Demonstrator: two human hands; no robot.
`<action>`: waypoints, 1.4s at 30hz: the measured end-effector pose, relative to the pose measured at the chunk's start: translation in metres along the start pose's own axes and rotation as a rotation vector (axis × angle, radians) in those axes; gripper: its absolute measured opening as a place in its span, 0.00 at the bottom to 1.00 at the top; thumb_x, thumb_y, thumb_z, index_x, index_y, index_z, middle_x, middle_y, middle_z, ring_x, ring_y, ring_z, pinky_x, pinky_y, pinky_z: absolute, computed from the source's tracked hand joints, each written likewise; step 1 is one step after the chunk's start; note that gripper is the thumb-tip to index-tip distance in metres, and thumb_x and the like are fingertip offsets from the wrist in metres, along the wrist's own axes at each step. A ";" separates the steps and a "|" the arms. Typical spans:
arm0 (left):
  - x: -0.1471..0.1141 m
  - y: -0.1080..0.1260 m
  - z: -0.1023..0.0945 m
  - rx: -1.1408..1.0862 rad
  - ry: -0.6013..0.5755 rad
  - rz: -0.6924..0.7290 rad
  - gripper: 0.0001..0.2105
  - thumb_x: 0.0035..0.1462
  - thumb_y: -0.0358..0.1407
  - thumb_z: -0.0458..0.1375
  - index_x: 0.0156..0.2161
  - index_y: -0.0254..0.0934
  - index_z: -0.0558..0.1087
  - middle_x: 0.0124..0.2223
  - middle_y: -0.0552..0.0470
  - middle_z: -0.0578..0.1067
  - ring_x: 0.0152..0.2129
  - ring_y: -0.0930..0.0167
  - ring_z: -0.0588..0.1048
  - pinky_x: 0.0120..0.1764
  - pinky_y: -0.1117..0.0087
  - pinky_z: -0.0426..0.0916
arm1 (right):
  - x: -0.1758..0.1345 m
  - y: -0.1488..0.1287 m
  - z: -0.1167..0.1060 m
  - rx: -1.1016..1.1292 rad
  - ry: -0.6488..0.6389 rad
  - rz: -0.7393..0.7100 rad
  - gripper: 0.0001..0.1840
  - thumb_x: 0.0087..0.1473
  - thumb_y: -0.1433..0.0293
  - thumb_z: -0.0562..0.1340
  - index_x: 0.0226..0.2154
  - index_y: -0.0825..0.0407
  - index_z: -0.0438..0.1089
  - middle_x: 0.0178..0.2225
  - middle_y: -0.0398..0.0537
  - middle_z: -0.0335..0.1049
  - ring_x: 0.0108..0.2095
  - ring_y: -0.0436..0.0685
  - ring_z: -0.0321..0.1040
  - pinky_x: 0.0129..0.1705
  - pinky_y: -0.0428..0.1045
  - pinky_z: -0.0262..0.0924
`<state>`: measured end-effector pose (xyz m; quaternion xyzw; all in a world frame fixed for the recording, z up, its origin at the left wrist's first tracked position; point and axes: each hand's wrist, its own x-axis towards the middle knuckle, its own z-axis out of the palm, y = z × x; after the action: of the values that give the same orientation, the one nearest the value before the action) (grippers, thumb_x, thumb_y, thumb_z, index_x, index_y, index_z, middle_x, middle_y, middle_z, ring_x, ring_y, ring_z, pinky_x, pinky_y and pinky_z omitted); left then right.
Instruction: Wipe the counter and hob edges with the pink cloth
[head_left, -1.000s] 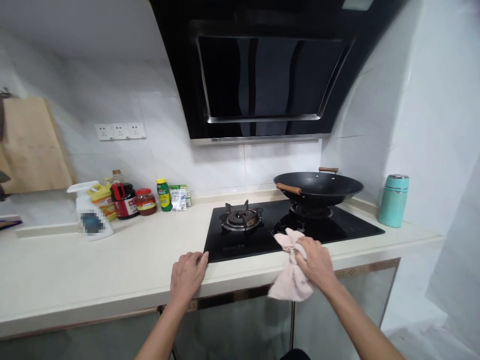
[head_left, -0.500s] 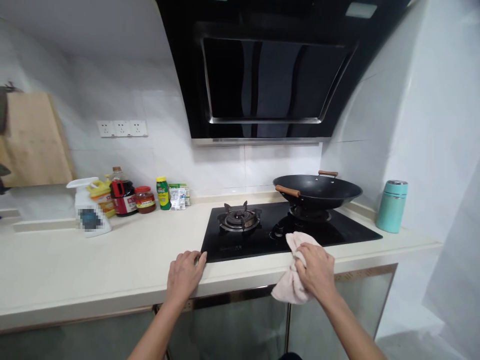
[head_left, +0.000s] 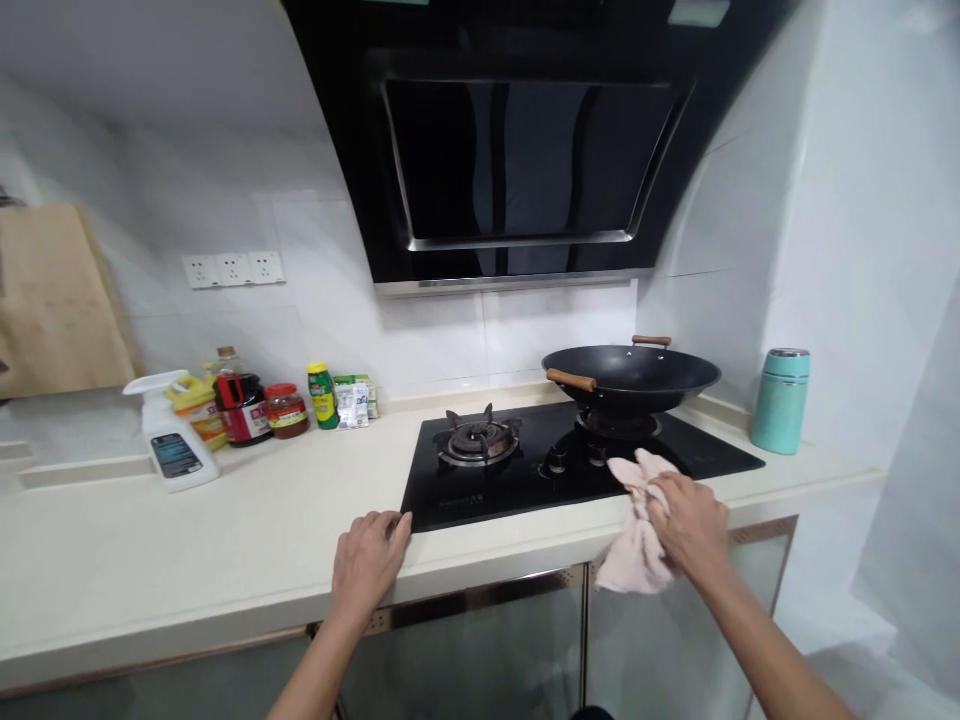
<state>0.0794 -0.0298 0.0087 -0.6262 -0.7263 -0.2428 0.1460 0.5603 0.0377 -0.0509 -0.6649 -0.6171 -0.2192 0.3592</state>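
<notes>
My right hand (head_left: 691, 525) is closed around a pale pink cloth (head_left: 637, 550). Part of the cloth lies on the front right edge of the black gas stove (head_left: 525, 490), and the rest hangs over the counter's front. My left hand (head_left: 369, 562) rests on the counter edge at the stove's front left corner, with nothing in it and its thumb apart from the fingers. A black wok (head_left: 637, 378) with wooden handles sits on the right burner. The left burner (head_left: 478, 440) is bare, and two knobs (head_left: 556, 460) stand between the burners.
At the left stand a spray bottle (head_left: 171, 435), a dark sauce bottle (head_left: 241, 400), a red-lidded jar (head_left: 286, 411) and a green bottle (head_left: 322, 396). A turquoise flask (head_left: 781, 402) is right of the stove. The black range hood (head_left: 517, 165) hangs low above.
My right hand has moved to the right along the stove's front edge with the cloth, uncovering the second knob. The left hand stays in its place. The view has shifted slightly.
</notes>
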 end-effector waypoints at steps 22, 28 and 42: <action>-0.003 0.004 0.002 0.041 0.022 0.007 0.21 0.69 0.47 0.46 0.43 0.41 0.79 0.46 0.45 0.82 0.47 0.59 0.76 0.48 0.59 0.66 | -0.049 -0.019 0.038 0.250 0.368 0.431 0.35 0.63 0.52 0.53 0.65 0.55 0.55 0.65 0.74 0.49 0.66 0.79 0.47 0.62 0.73 0.51; -0.002 0.005 0.004 0.017 0.014 -0.007 0.22 0.69 0.48 0.46 0.43 0.40 0.80 0.45 0.44 0.82 0.47 0.58 0.75 0.47 0.58 0.64 | -0.055 -0.039 0.037 0.336 0.434 0.531 0.36 0.61 0.57 0.55 0.66 0.56 0.52 0.63 0.78 0.50 0.65 0.84 0.47 0.60 0.77 0.51; -0.006 0.004 0.007 -0.003 0.038 -0.011 0.20 0.69 0.47 0.47 0.43 0.41 0.80 0.45 0.44 0.81 0.46 0.59 0.75 0.48 0.59 0.64 | -0.154 -0.189 0.025 0.812 -0.002 -0.069 0.18 0.67 0.60 0.54 0.57 0.44 0.65 0.59 0.59 0.60 0.60 0.69 0.62 0.58 0.67 0.63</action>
<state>0.0855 -0.0305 0.0001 -0.6178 -0.7265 -0.2564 0.1574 0.3500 -0.0499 -0.1408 -0.4481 -0.6758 0.0308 0.5845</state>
